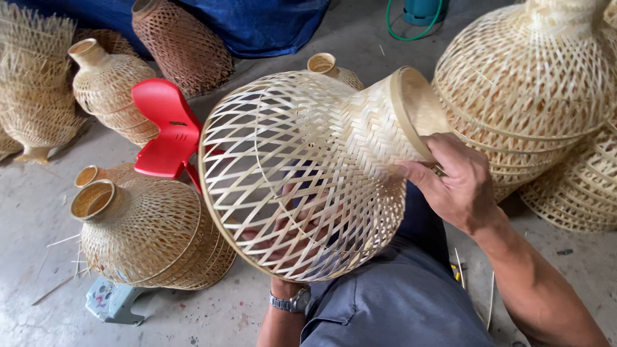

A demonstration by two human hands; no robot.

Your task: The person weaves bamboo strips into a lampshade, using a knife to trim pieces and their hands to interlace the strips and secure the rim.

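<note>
Bamboo lampshade (302, 173), one among about nine nearby, lies on its side; right hand (459, 183) fingers curl around its neck, left hand (289, 241) is inside it, fingers spread.

Grey concrete floor (38, 212), red plastic chair (164, 132), blue tarp (257, 22), daylight

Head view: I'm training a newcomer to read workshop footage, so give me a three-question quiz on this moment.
1. True or false: the right hand grips the narrow neck of the woven bamboo shade.
2. Where is the left hand? A) inside the shade B) on the red plastic chair C) on the floor
3. What is worn on the left wrist?

Key: 1 true; 2 A, seen through the weave; 3 a wristwatch.
</note>
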